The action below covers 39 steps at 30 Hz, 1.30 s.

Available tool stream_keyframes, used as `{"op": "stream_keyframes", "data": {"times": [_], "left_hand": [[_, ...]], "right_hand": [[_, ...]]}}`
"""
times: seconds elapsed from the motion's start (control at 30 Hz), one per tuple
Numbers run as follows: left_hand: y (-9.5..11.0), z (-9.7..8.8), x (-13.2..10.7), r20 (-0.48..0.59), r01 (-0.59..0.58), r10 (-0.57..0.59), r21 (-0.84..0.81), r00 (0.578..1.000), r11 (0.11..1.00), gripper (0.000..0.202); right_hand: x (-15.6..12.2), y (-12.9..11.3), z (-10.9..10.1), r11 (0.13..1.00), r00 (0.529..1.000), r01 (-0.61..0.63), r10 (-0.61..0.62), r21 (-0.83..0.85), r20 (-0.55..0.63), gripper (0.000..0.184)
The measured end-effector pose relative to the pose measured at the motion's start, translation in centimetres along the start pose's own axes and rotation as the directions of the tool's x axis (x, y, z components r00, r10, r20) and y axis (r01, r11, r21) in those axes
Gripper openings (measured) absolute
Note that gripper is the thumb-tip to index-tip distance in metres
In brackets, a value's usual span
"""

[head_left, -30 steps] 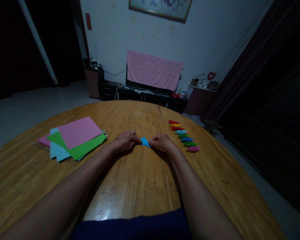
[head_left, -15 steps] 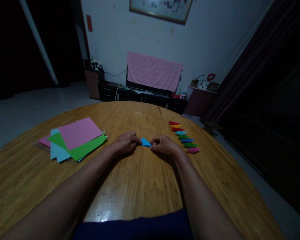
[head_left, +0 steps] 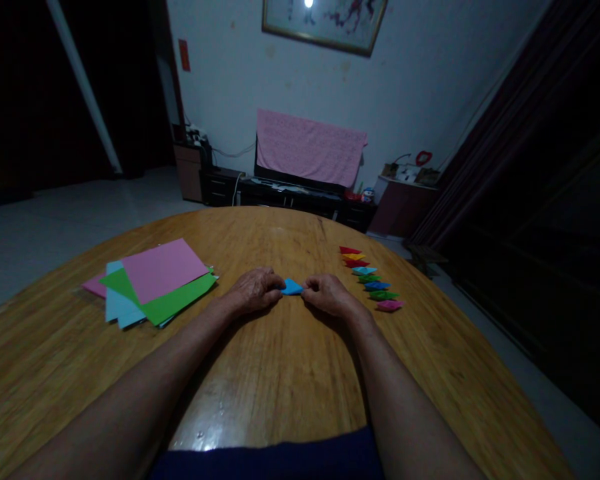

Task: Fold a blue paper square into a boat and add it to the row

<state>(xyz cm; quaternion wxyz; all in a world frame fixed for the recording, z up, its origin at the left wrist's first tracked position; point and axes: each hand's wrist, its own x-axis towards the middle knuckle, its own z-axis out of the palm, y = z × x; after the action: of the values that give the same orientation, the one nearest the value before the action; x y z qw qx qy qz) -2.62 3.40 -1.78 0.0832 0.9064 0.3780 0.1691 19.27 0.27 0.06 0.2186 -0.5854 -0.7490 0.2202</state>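
Note:
A small folded blue paper (head_left: 292, 287) lies on the round wooden table (head_left: 280, 373), pinched between both hands. My left hand (head_left: 255, 291) grips its left end with fingers curled. My right hand (head_left: 326, 293) grips its right end, fingers closed too. Most of the paper is hidden under the fingertips; only a small triangle shows.
A stack of coloured sheets (head_left: 153, 283), pink and green on top of light blue, lies to the left. A row of several small folded paper pieces (head_left: 370, 277) in red, yellow, blue, green and pink runs along the right. A cloth-covered TV (head_left: 310, 148) stands beyond the table.
Both hands stay pinched on the blue paper and have shifted only slightly. The head camera has tilted a little, so everything sits lower in the picture.

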Motion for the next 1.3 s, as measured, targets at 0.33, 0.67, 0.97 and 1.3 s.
{"op": "stream_keyframes", "data": {"times": [0.33,0.67,0.97,1.3], "left_hand": [[0.7,0.0,-0.4,-0.063,0.061,-0.057,0.066,0.996,0.996,0.025],[1.5,0.4,-0.4,-0.200,0.061,0.003,0.316,0.980,0.947,0.035],[2.9,-0.2,0.1,-0.292,0.169,-0.077,0.304,0.953,0.937,0.031],[2.9,0.5,0.0,-0.291,0.085,-0.032,0.171,0.956,0.982,0.030]], "right_hand": [[0.0,-0.4,0.7,0.915,0.995,-0.088,0.099,0.395,-0.005,0.012],[1.2,-1.6,1.7,0.798,0.949,-0.114,0.264,0.591,-0.173,0.013],[1.3,-4.6,4.0,0.379,0.944,-0.102,0.329,0.920,-0.031,0.023],[1.2,-3.7,3.8,0.272,0.960,-0.059,0.281,0.961,-0.021,0.034]]}}
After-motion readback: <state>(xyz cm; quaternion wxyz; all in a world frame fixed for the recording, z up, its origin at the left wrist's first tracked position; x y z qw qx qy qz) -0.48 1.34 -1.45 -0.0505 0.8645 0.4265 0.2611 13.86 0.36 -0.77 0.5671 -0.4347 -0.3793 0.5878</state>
